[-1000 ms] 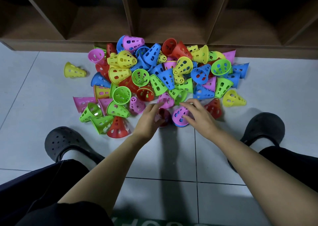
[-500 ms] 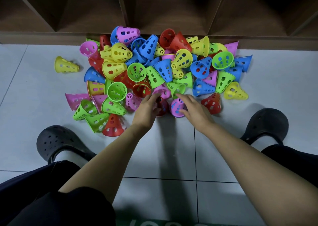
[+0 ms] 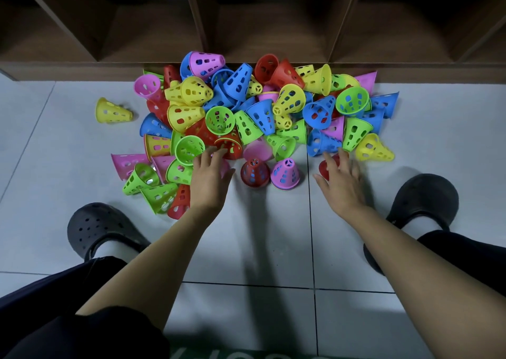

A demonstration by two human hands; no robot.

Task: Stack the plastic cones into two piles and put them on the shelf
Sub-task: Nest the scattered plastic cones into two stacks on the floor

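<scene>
Left hand (image 3: 209,178): palm down, forearm reaching forward, fingers nearly straight and loosely spread, tips touching a red-rimmed cone (image 3: 229,147) at the near edge of the cone pile (image 3: 260,107), frame centre. It grasps nothing. Between the hands an upright red cone (image 3: 254,172) and a pink cone (image 3: 284,172) stand on the floor (image 3: 273,235). Right hand (image 3: 341,180): palm down, fingers splayed over a small red cone (image 3: 327,168), not clasped. The shelf (image 3: 273,27) spans the top.

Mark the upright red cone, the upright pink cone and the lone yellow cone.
upright red cone (image 3: 255,173): head view, side wall.
upright pink cone (image 3: 284,173): head view, side wall.
lone yellow cone (image 3: 112,111): head view, side wall.
</scene>
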